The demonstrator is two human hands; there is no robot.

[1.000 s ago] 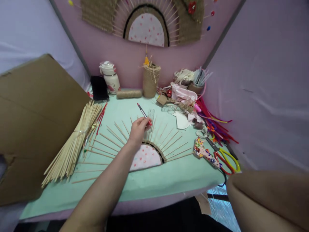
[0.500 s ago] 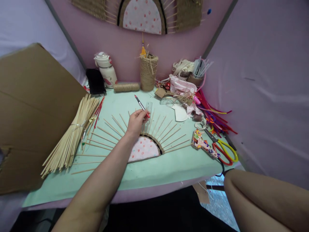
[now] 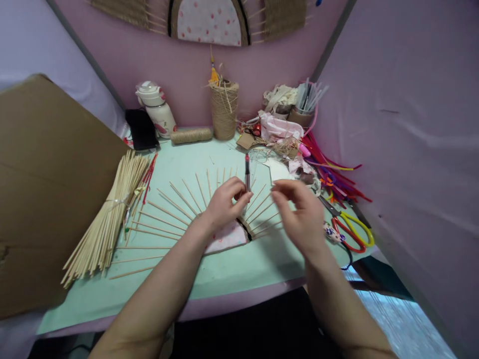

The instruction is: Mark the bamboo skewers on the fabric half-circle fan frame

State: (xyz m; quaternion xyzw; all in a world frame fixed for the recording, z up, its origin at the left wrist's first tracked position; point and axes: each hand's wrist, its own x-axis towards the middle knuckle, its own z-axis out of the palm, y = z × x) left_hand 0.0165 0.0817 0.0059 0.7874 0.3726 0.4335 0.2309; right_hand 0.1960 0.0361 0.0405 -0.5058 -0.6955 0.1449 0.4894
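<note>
My left hand (image 3: 230,200) is closed on a pen (image 3: 247,172) with a red tip, held upright above the half-round piece. A clear ruler seems to be at the same hand, mostly hidden. My right hand (image 3: 299,207) is raised to the right of the pen, thumb and forefinger curved with a gap between them, holding nothing visible. Below both hands lies the half-round piece (image 3: 228,238), pink-spotted with a black and jute rim partly covered by my left hand. Thin sticks (image 3: 181,197) fan out from it on the table.
On the green table (image 3: 149,294), a stick bundle (image 3: 108,219) and cardboard (image 3: 48,189) stand left. Behind are a bottle (image 3: 159,109) and twine spools (image 3: 224,109). Scissors (image 3: 352,232), a partly hidden glue gun (image 3: 331,232) and coloured stems (image 3: 337,177) lie right.
My left hand has moved right with the pen, which now stands upright instead of slanting. My right hand has come up from the right over the table. The view has shifted slightly.
</note>
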